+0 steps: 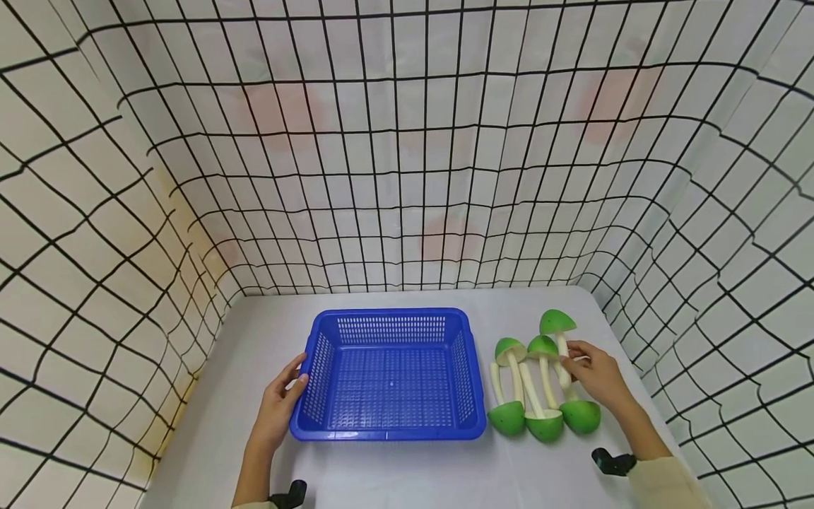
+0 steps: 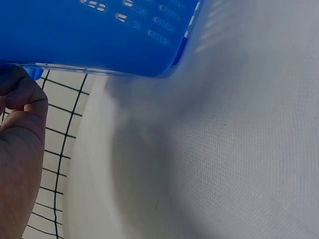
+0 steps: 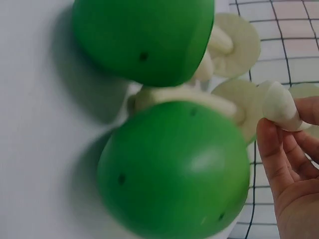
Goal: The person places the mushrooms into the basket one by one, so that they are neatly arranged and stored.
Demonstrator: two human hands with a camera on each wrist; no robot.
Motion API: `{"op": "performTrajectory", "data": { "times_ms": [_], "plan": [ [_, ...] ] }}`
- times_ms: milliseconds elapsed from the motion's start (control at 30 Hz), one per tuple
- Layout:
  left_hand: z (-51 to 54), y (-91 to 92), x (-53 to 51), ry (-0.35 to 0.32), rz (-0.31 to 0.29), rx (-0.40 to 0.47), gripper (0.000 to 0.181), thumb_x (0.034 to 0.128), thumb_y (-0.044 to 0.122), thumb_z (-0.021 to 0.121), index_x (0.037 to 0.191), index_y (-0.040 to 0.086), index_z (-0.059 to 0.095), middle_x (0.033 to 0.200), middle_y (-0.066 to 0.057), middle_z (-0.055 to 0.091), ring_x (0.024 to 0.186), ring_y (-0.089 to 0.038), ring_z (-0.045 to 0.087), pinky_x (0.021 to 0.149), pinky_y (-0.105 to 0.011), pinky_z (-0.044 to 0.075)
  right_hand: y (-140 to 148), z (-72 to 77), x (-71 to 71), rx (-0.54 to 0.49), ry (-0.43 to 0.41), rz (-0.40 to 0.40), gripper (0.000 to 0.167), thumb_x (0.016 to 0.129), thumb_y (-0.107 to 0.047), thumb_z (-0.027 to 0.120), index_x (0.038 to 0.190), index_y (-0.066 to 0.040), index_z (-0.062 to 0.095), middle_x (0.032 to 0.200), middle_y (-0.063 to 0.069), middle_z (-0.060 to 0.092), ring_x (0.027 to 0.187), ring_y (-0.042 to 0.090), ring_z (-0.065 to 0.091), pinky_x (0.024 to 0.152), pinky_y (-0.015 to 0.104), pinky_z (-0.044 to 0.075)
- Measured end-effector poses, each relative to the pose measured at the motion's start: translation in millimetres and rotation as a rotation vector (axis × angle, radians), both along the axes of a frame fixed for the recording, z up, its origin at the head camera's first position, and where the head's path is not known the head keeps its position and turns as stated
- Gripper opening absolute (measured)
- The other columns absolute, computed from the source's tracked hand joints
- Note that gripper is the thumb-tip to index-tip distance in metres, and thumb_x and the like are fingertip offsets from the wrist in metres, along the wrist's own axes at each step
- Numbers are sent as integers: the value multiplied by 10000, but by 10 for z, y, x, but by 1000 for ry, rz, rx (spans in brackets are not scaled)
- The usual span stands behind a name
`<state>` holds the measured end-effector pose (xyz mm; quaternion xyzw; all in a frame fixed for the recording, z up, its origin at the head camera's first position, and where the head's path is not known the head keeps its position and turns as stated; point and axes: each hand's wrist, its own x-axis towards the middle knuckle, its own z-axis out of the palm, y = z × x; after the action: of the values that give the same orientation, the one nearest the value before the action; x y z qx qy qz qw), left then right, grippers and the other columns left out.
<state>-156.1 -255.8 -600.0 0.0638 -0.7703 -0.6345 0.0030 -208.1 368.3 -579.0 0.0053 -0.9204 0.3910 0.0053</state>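
A blue plastic basket (image 1: pixel 391 385) with slotted walls and nothing in it sits on the table. My left hand (image 1: pixel 282 392) grips its left rim; the left wrist view catches the curled fingers (image 2: pixel 25 89) under the basket's edge. To the right of the basket, several artificial mushrooms with spotted green caps and whitish stems lie in two opposed rows. My right hand (image 1: pixel 591 367) pinches the stem of one mushroom (image 1: pixel 557 323) at the far right, its cap pointing away from me. Close by are a mushroom cap (image 1: pixel 581 417) and, in the right wrist view, another green cap (image 3: pixel 174 169).
A white cloth covers the table (image 1: pixel 394 474). White walls with a black grid (image 1: pixel 407 155) and faint reddish patches stand behind it and on both sides. Dark wrist devices (image 1: pixel 613 461) show on both forearms.
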Motion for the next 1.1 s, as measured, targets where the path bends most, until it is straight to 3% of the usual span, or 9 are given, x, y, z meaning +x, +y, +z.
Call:
{"op": "performTrajectory", "data": {
  "times_ms": [300,567,833,1100],
  "plan": [
    [14,17,-1,-1,-28,43,538,1051,325,599,1565,266,449,1405,-194,529,993,-285,711,750,-337,640,-306,137,-23,-137,22,34,512,1035,-306,638,1416,24,544,1192,233,648,773,31,690,697,351,619],
    [-2,15,15,12,-10,27,528,1050,326,603,1555,266,463,1358,-200,548,951,-266,714,730,-345,642,-595,204,-88,-202,33,62,487,1020,-281,665,1395,12,564,1170,220,659,752,58,704,701,352,622],
    [-1,10,17,19,-7,19,528,1048,324,608,1552,252,469,1337,-181,543,934,-235,711,727,-327,638,-791,226,-56,-305,12,59,520,1005,-252,691,1419,24,540,1200,240,618,816,39,711,728,356,633],
    [8,-7,-22,19,-22,46,529,1045,304,616,1551,251,470,1353,-210,539,940,-280,727,728,-353,643,-973,271,-52,-369,0,73,533,1003,-264,695,1421,26,537,1213,240,611,820,77,727,738,411,636]
  ]
}}
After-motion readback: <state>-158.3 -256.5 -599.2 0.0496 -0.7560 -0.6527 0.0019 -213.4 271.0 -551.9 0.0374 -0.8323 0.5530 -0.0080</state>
